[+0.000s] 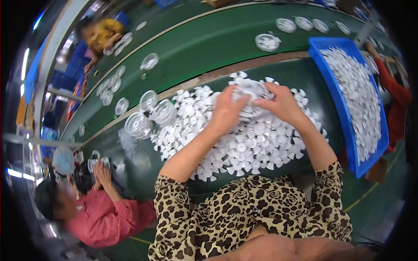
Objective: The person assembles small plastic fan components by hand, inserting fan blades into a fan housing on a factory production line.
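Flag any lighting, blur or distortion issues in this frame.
Head view: fisheye bends the long green conveyor belt and blackens the corners; glowing white tube lights blow out at left; the round white plastic grille between left hand and right hand looks softly blurred; the white plastic fan blades below read clearer.

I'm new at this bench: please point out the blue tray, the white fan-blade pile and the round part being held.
Blue tray (344,115): head view, its left wall.
White fan-blade pile (242,147): head view, blades near its middle.
Round part (252,88): head view, its upper portion.
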The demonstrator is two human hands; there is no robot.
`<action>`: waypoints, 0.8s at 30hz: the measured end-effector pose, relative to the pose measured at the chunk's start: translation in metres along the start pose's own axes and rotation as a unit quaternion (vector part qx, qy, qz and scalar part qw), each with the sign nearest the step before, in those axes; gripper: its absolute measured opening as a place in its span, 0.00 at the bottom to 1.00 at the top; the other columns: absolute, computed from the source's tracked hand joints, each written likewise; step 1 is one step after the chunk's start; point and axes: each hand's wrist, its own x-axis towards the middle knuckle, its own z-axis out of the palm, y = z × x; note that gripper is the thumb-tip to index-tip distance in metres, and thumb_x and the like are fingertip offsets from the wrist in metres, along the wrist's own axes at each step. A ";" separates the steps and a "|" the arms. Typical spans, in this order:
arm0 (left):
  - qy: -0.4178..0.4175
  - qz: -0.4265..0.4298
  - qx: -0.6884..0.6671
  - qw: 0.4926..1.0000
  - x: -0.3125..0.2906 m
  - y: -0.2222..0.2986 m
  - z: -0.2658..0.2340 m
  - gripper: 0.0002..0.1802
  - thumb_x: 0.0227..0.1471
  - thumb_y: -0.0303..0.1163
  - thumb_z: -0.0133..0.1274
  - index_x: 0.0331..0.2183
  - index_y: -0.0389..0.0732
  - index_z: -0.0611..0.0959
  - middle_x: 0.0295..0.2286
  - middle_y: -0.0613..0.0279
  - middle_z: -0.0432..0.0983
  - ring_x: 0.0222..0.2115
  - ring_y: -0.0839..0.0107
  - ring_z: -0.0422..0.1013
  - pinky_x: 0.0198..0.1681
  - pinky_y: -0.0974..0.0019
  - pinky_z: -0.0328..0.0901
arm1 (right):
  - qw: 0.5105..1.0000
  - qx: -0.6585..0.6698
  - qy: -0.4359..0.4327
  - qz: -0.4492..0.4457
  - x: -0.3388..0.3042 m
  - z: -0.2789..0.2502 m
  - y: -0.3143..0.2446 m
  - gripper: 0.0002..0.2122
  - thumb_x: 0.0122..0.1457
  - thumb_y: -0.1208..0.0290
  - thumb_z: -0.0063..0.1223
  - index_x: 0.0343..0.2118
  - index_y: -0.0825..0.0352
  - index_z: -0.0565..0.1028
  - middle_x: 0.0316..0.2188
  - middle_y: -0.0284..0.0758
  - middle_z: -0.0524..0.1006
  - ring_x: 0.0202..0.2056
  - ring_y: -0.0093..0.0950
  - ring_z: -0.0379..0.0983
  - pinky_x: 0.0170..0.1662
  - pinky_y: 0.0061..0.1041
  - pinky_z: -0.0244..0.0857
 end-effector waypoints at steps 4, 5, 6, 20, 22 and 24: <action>-0.040 0.025 0.030 0.998 0.011 0.006 0.001 0.17 0.47 0.36 0.54 0.34 0.30 0.76 0.26 0.46 0.76 0.27 0.60 0.72 0.32 0.62 0.65 | 0.996 0.083 -0.006 0.043 0.009 0.008 0.022 0.14 0.45 0.66 0.63 0.27 0.73 0.74 0.21 0.32 0.73 0.23 0.17 0.65 0.27 0.20 0.60; -0.045 0.020 0.050 0.998 0.018 0.003 -0.002 0.17 0.47 0.36 0.54 0.34 0.30 0.76 0.26 0.46 0.76 0.27 0.59 0.72 0.32 0.61 0.65 | 0.995 0.089 -0.001 0.043 0.013 0.010 0.028 0.14 0.45 0.67 0.63 0.27 0.73 0.74 0.21 0.32 0.73 0.24 0.17 0.65 0.27 0.20 0.60; -0.056 0.017 0.068 0.996 0.029 -0.003 -0.002 0.18 0.46 0.36 0.54 0.34 0.30 0.76 0.26 0.46 0.75 0.27 0.59 0.72 0.31 0.60 0.65 | 0.995 0.080 0.000 0.060 0.020 0.009 0.033 0.14 0.47 0.65 0.61 0.27 0.72 0.73 0.21 0.31 0.73 0.23 0.17 0.65 0.27 0.21 0.60; 0.304 0.034 0.578 0.757 0.271 -0.164 -0.226 0.19 0.43 0.38 0.51 0.32 0.30 0.76 0.31 0.41 0.74 0.35 0.47 0.71 0.40 0.49 0.65 | 0.967 -0.168 0.119 0.152 -0.009 -0.106 0.109 0.11 0.49 0.78 0.55 0.37 0.70 0.73 0.30 0.32 0.74 0.30 0.19 0.69 0.33 0.19 0.64; 0.241 -0.040 0.660 0.711 0.261 -0.175 -0.283 0.18 0.42 0.37 0.50 0.31 0.31 0.76 0.31 0.38 0.74 0.35 0.44 0.71 0.39 0.45 0.65 | 0.953 -0.253 0.089 0.142 -0.024 -0.108 0.102 0.13 0.47 0.77 0.56 0.38 0.69 0.73 0.34 0.36 0.73 0.31 0.28 0.71 0.34 0.25 0.66; 0.261 -0.098 0.645 0.711 0.240 -0.190 -0.313 0.17 0.45 0.37 0.48 0.33 0.33 0.76 0.33 0.38 0.74 0.37 0.43 0.71 0.40 0.45 0.65 | 0.932 -0.342 0.050 0.106 -0.028 -0.100 0.097 0.18 0.44 0.75 0.58 0.42 0.67 0.72 0.37 0.39 0.71 0.38 0.37 0.70 0.42 0.31 0.66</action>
